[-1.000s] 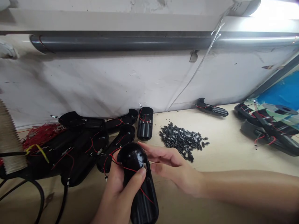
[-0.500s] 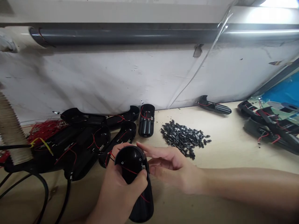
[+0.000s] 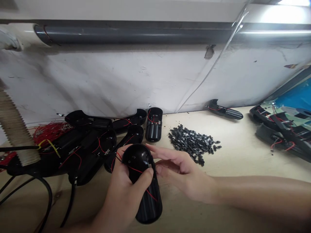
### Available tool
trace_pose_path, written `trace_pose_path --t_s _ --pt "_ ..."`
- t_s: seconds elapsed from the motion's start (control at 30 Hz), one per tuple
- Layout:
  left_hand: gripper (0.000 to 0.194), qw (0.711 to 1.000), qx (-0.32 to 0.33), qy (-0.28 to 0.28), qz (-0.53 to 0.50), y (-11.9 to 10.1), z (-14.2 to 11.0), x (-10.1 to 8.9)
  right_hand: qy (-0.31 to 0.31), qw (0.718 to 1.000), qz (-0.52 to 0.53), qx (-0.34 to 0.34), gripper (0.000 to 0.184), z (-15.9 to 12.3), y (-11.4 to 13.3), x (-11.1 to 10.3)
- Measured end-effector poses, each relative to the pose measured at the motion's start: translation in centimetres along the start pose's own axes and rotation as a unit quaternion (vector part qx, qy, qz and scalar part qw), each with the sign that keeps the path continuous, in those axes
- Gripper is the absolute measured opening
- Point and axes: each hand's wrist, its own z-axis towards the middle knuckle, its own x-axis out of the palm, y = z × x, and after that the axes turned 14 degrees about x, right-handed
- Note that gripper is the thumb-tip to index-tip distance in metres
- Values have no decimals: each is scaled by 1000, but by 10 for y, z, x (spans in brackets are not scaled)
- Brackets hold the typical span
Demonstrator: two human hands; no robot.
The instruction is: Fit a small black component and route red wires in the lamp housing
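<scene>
In my left hand [image 3: 130,189] is a black plastic housing half [image 3: 149,207], tilted with its hollow side up. Red wires cross its inside, and my left thumb presses by a small metal contact [image 3: 150,165] at the right inner edge. My right hand [image 3: 181,170] is at the housing's right side, its index fingertip at the upper rim and its thumb bent in close to the wall. Anything between those right fingers is hidden. Beyond my hands lies a heap of small black parts with metal bits [image 3: 194,140], possibly switches.
Similar wired housings crowd the left [image 3: 94,155], by red wires [image 3: 50,131], black cables [image 3: 47,194] and a ribbed hose [image 3: 20,129]. One housing [image 3: 154,127] stands ahead, another [image 3: 225,110] near the wall [image 3: 121,77]. More housings [image 3: 284,132] pile at right.
The housing has tipped slightly and risen a little in view, its rounded top end turning. Both hands keep nearly the same hold. The whole view has shifted slightly.
</scene>
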Motion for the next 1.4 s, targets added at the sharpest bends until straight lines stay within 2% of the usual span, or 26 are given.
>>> trace_pose_path --t_s 0.17,0.3,0.63,0.73,0.9,1.03,1.27,1.4 --pt "53 993 -76 -19 -89 5 -3 -1 -102 992 -44 60 36 1 5 2" --pt "50 990 -72 1 -121 4 -5 -1 -136 988 -70 30 28 4 7 1" --pt "43 997 -43 6 -58 0 -1 0 -97 992 -78 13 19 4 2 -5" --pt "44 998 -42 9 -36 -2 1 -1 -95 992 -87 9 21 4 2 -6" --pt "44 999 -39 -1 -14 -3 4 0 -45 997 -52 33 29 6 3 -8" --pt "38 999 -49 3 -25 -6 5 1 -36 998 -22 53 40 7 4 -8" --pt "39 991 -83 16 -101 -10 5 2 -28 998 -6 52 41 6 3 -4" --pt "38 996 -47 5 -69 -9 8 2 -46 998 -20 39 32 6 0 -5"
